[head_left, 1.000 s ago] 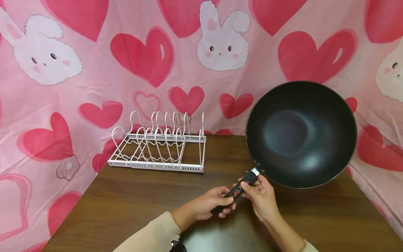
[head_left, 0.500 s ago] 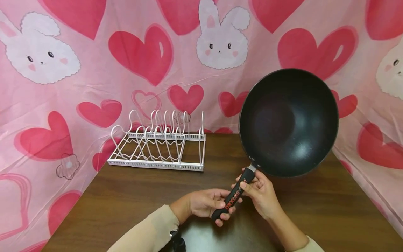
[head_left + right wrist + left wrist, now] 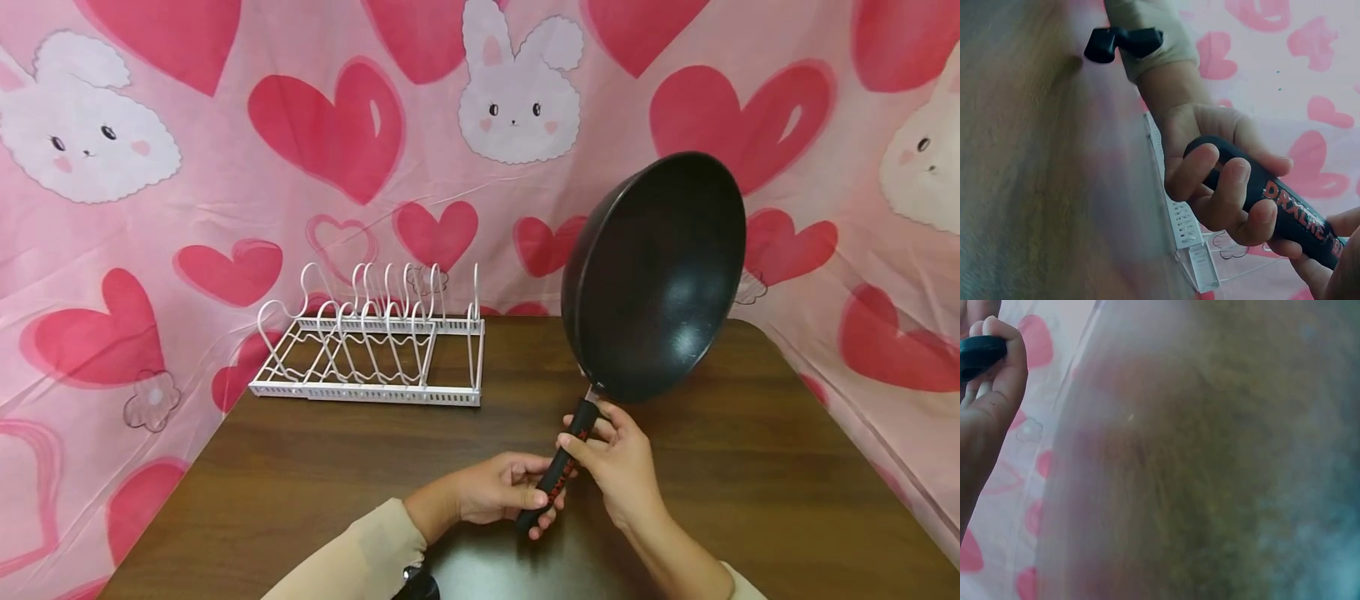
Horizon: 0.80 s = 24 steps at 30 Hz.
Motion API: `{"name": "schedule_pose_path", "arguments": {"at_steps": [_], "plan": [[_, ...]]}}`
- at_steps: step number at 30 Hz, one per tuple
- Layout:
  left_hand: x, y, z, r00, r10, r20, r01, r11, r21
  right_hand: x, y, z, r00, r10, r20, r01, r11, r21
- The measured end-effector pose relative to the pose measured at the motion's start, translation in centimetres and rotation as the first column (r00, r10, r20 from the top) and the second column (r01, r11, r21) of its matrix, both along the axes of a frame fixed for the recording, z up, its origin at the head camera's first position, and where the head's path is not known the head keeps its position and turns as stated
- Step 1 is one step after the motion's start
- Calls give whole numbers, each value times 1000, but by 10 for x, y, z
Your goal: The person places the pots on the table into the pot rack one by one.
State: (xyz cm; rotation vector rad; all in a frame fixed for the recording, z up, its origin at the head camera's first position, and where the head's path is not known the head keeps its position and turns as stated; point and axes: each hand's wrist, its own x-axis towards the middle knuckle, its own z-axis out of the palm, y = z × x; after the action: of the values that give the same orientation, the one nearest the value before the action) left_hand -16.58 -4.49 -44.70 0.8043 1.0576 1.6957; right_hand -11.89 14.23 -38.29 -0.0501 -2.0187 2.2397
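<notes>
Black and non-stick by the look of it, the wok (image 3: 651, 279) is up off the desk (image 3: 300, 492) in the head view, tipped nearly onto its edge with the bowl facing left toward the white rack (image 3: 371, 350). We have both hands on its handle (image 3: 561, 467): our left hand (image 3: 498, 493) is wrapped round the butt end and our right hand (image 3: 618, 462) is gripping higher up, nearer the pan. We judge the step in hand to be turning the wok upright before carrying it across to the rack, which stands well apart to the left in front of the pink heart cloth (image 3: 337, 133). The next move, as we read it, calls for keeping the pan on edge, swinging it left and lining its rim up with a gap between two wire dividers.

From the left wrist, most is blur; only curled fingers (image 3: 997, 362) round the dark handle end (image 3: 980, 353) show at the corner.

From the right wrist, our left hand's fingers (image 3: 1222, 194) clench the lettered handle (image 3: 1285, 212), with the rack's corner (image 3: 1194, 250) just behind.
</notes>
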Motion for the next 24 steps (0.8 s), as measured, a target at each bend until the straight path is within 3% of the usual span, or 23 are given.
{"name": "schedule_pose_path", "arguments": {"at_steps": [6, 19, 24], "plan": [[1, -3, -1, 1000, 24, 19, -23, 999, -24, -5, -3, 0, 1000, 11, 20, -12, 999, 33], [9, -13, 0, 996, 84, 40, -84, 996, -14, -9, -6, 0, 985, 171, 23, -171, 985, 20], [12, -21, -2, 988, 151, 22, -150, 988, -28, -12, -10, -2, 975, 224, 8, -224, 974, 23]]}}
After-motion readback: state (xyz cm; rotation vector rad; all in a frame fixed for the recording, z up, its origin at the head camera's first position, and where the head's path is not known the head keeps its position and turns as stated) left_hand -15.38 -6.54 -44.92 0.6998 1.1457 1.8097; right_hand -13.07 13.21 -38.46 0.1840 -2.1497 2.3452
